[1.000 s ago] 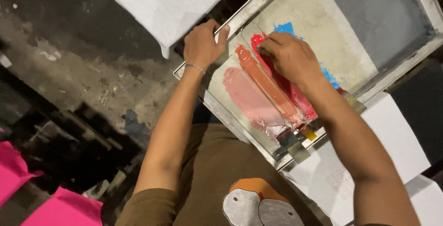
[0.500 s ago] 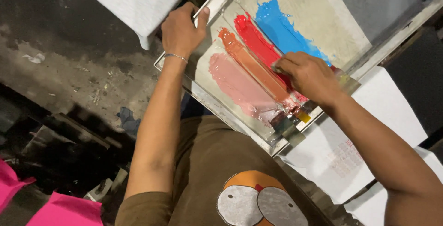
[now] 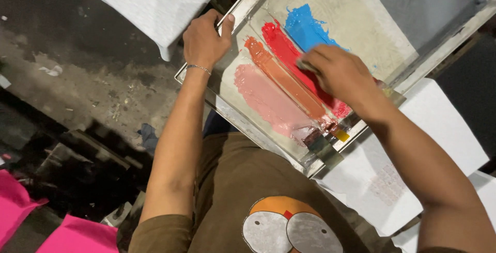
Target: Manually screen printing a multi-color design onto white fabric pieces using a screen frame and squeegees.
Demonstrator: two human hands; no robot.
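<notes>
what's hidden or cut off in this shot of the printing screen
Head view only:
- Tool under the right hand: blurred and covered by the fingers.
- Screen frame: far corner cut by the top edge.
- Red ink and blue ink: near ends behind the right hand.
- Left hand: fingertips curled over the frame.

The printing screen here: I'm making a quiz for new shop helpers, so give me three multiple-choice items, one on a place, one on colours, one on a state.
1. Where is the left hand?
A. on the screen frame's edge
B. on the pink cloth
C. in a pocket

2. Which ink lies next to the red ink, farthest from the person?
A. green
B. blue
C. black

3. How is the right hand?
A. hanging idle
B. flat on the floor
C. over the ink bands

Answers: 1 A, fingers curl over the metal frame. 2 B, blue ink adjoins red. 3 C, it covers the red band's middle.
</notes>
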